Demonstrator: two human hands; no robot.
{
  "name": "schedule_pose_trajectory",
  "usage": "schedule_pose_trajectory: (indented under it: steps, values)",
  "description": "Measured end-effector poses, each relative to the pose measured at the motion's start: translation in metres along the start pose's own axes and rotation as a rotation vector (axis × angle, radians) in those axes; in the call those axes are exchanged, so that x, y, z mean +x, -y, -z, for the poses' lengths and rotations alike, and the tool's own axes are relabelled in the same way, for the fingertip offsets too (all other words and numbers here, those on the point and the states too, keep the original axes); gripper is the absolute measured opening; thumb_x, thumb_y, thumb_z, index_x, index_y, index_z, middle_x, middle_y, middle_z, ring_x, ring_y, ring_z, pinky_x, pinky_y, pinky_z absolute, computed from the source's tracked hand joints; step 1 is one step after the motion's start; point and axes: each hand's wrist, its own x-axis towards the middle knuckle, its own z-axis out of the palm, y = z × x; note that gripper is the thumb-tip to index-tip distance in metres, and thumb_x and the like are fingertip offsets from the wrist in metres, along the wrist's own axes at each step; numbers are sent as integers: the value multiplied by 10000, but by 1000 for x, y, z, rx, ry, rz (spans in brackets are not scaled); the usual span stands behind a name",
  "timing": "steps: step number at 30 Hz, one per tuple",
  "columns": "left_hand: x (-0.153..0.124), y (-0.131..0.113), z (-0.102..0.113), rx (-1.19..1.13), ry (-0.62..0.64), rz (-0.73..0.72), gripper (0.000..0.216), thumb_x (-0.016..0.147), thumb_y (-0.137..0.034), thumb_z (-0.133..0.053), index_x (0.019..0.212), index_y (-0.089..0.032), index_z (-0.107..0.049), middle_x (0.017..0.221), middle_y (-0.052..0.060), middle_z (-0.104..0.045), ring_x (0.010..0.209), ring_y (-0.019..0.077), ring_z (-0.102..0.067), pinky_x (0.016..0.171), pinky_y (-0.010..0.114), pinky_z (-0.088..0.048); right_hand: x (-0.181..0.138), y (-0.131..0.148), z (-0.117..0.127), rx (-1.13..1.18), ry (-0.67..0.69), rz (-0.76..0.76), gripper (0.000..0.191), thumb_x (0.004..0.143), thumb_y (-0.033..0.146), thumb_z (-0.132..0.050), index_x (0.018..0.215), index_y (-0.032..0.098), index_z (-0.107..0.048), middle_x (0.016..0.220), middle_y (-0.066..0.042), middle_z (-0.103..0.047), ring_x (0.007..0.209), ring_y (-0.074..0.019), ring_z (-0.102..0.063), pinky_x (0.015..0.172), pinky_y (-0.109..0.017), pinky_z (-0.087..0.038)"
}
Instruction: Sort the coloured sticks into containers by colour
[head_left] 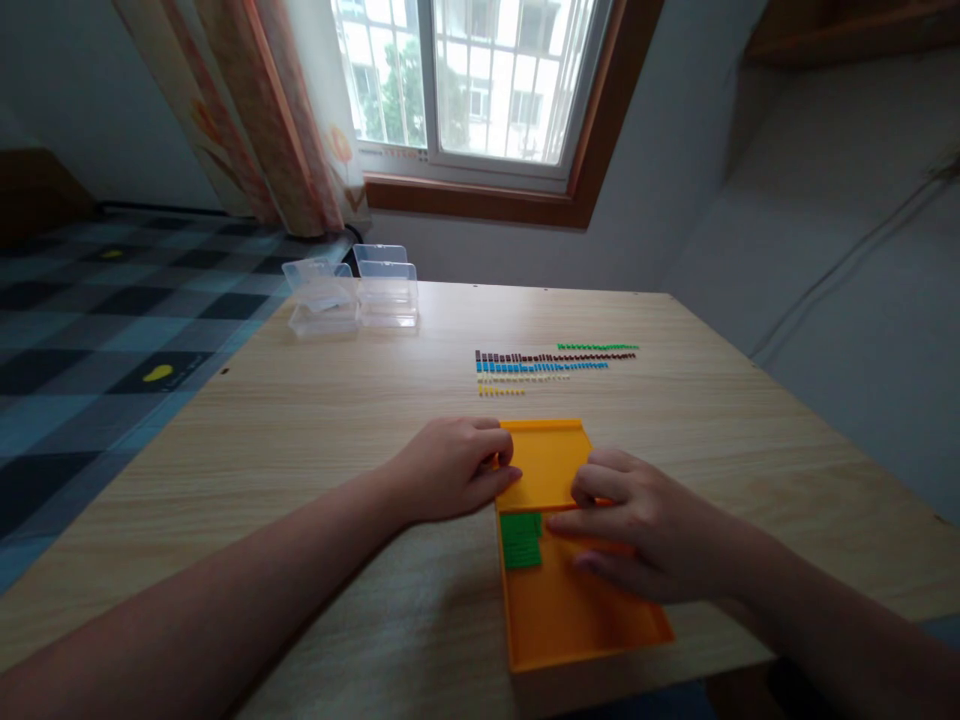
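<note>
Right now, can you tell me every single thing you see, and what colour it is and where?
orange box: one, orange, near table edge, open
lid: one, orange, over the box's far end
green pieces: small stack, green, inside the box by its left wall
rows of tiny pieces: five rows, green, dark brown, blue, pale, yellow, mid-table beyond the box
clear boxes: at least two, see-through, far left corner
table: one, light wood
checked blanket: one, blue and black, left of the table
curtain: one, orange-patterned, beside the window
left hand: at the lid's left edge
right hand: over the box, fingers at the lid's near edge
</note>
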Motion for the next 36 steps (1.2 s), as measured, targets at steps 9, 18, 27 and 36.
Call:
schedule_pose_trajectory:
  steps: [9, 18, 27, 36]
  values:
    - [0, 1, 0, 3, -2, -13, 165, 938, -317, -617, 825, -197, -615, 822, 0, -646, 662, 145, -573, 595, 273, -397, 2, -1, 7, -7, 17, -31, 279, 1003, 219, -484, 964, 181, -758, 834, -61, -581, 741, -182, -462, 690, -338, -327]
    - [1, -1, 1, 11, 0, -6, 150, 930, -301, -621, 820, -200, -609, 810, -3, -642, 660, 147, -578, 588, 277, -401, 4, 6, -2, 3, 68, -28, 323, 1062, 233, -421, 1086, 175, -737, 848, -65, -591, 763, -189, -469, 700, -351, -319]
    - [1, -1, 0, -5, -3, 3, 156, 925, -307, -624, 815, -198, -613, 816, 5, -653, 662, 151, -571, 595, 271, -383, 3, 6, -1, 33, 41, -23, 296, 1042, 214, -446, 1090, 178, -736, 850, -58, -596, 771, -190, -474, 700, -347, -317]
    - [0, 0, 0, 3, 1, 0, 156, 931, -308, -627, 820, -200, -613, 814, 1, -644, 661, 153, -565, 599, 274, -383, 7, 5, -6, 8, 58, -28, 334, 1073, 228, -415, 1022, 167, -739, 845, -58, -603, 757, -185, -472, 693, -351, -315]
